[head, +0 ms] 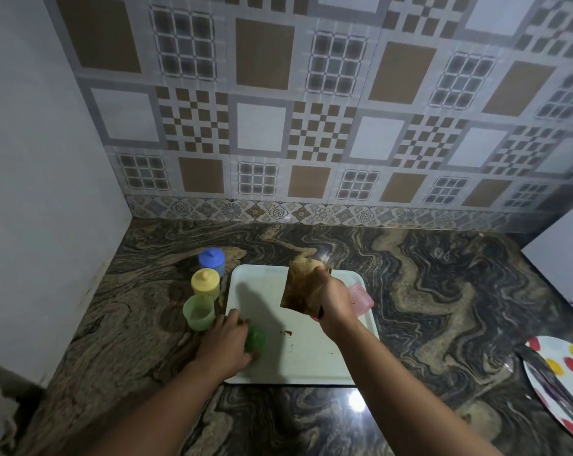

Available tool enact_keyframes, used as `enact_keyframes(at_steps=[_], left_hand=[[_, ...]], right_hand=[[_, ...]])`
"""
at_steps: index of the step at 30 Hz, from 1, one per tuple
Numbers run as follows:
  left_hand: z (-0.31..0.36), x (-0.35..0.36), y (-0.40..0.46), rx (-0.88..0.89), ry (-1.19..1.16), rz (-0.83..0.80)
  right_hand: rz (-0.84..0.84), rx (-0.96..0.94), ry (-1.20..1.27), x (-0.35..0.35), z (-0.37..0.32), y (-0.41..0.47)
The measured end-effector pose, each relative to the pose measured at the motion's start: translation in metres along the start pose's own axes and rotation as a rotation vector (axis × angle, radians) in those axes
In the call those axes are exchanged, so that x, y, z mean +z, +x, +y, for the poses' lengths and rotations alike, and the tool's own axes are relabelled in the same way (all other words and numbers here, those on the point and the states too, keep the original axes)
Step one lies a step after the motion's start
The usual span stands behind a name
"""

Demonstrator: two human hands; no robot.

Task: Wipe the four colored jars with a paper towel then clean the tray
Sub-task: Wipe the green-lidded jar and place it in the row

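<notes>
A white tray (314,360) lies on the marbled counter with brown smears on it. My right hand (333,299) holds up a brown-stained paper towel (300,286) above the tray. Behind that hand a pink jar (362,297) lies on its side on the tray. My left hand (227,340) grips a green lid (255,339) at the tray's near-left corner. Left of the tray stand a blue jar (212,260), a yellow jar (205,283), both lidded, and an open green jar (199,312).
A white plate (561,380) with red and yellow dots sits at the counter's right edge, a dark utensil across it. A tiled wall rises behind the counter and a plain wall closes the left side. A white object edges in at the right.
</notes>
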State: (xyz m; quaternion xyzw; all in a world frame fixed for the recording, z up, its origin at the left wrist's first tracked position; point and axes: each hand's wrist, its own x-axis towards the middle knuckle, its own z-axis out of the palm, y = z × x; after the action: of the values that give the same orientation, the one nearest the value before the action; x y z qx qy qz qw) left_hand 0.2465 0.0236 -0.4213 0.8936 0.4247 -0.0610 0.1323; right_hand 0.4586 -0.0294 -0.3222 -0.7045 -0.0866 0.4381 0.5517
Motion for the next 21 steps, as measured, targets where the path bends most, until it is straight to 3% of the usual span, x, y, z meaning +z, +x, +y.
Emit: enact_keyframes(at_steps=[6, 12, 16, 21], left_hand=[[0.002, -0.003, -0.003, -0.04, -0.169, 0.06], [0.029, -0.036, -0.002, -0.315, -1.152, 0.155], [0.045, -0.046, 0.003, -0.381, -1.548, 0.184], [0.056, -0.066, -0.005, -0.375, -2.001, 0.074]], right_hand=[[-0.011, -0.063, -0.112, -0.011, 0.006, -0.013], [-0.204, -0.18, -0.178, -0.005, 0.034, -0.038], [-0.34, -0.272, -0.158, 0.01, 0.053, -0.038], [-0.29, -0.323, -0.128, 0.012, 0.05, -0.035]])
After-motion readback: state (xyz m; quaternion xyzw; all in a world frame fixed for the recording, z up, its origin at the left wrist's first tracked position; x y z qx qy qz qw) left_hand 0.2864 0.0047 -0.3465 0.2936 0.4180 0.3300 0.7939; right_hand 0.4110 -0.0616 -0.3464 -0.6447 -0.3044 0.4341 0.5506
